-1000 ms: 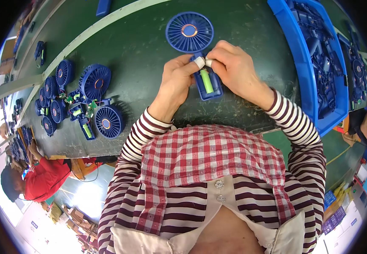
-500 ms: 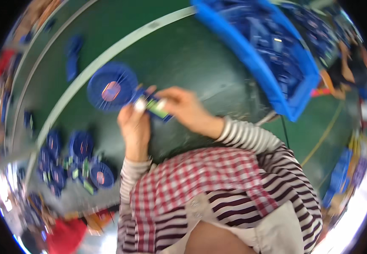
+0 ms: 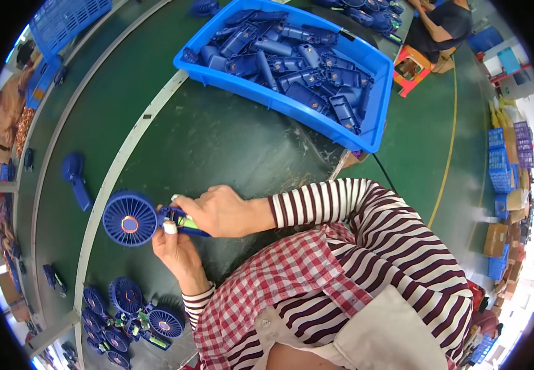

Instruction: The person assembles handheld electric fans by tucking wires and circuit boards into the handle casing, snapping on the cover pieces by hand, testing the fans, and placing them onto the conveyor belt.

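Note:
A blue handheld fan with a round grille lies across my two hands, its handle opened to show green and white parts inside. My left hand grips it near the neck from below, the thumb pressed on the opened part. Over the handle curls my right hand, fingertips at the exposed inside; its fingers partly hide the handle. White covers show on some fingertips. Down to the left lies a cluster of similar fans, several with green parts showing.
A blue bin full of dark blue handle shells stands at the far side of the dark worktable. Past a pale metal rail, a blue fan rests on the green belt. At far right a person sits near an orange stool.
My view has turned, so the bin now appears farther left and whole. The fan stays in both hands, its handle now lying more level, and my right hand covers more of it.

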`<state>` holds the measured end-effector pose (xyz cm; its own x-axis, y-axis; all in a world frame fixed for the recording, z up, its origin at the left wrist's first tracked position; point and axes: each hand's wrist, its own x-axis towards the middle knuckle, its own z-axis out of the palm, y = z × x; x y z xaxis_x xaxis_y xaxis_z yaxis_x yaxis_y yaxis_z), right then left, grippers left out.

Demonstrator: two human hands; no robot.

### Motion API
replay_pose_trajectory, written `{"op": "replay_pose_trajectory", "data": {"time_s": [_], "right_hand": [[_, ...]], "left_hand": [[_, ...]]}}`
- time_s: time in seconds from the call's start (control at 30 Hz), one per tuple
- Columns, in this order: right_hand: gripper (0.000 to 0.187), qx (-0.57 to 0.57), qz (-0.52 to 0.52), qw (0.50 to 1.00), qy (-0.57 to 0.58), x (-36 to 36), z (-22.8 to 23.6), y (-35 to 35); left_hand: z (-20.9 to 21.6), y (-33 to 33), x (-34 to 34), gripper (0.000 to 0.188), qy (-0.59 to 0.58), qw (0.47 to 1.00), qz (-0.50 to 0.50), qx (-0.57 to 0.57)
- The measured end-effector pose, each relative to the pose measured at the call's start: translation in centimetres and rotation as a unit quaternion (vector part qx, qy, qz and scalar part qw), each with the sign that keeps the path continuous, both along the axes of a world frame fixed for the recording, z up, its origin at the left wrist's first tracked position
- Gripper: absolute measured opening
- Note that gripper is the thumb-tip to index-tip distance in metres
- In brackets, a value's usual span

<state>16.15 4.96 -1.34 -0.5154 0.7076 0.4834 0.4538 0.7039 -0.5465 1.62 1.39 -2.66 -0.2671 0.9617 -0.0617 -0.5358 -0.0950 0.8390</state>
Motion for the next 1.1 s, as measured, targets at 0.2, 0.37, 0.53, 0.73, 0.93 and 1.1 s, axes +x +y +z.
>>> {"op": "replay_pose_trajectory", "data": {"time_s": [0.2,0.37,0.53,0.73,0.93,1.1], "right_hand": [[0.051,-0.128,-0.021,0.974,-0.188,0.6,2.0,1.1],[0.044,-0.084,-0.049,0.951,-0.294,5.6,7.1,4.7],[0.034,-0.091,-0.297,0.889,-0.337,20.0,8.9,9.8],[0.057,-0.109,-0.312,0.764,-0.554,39.9,2.2,9.8],[0.062,-0.162,-0.306,0.852,-0.392,38.9,0.6,9.5],[0.058,-0.058,-0.292,0.854,-0.426,40.0,2.5,8.1]], "left_hand": [[0.2,0.8,0.1,0.028,0.007,0.997,-0.023,-0.071],[1.9,1.4,1.3,0.024,-0.034,0.986,-0.078,-0.143],[1.1,1.3,0.0,0.023,-0.014,0.981,-0.08,-0.174],[0.5,1.8,0.1,0.021,-0.023,0.978,-0.089,-0.19],[0.8,1.8,-0.1,0.027,0.024,0.972,-0.1,-0.211],[-0.1,1.3,-0.1,0.029,0.004,0.97,-0.091,-0.226]]}}
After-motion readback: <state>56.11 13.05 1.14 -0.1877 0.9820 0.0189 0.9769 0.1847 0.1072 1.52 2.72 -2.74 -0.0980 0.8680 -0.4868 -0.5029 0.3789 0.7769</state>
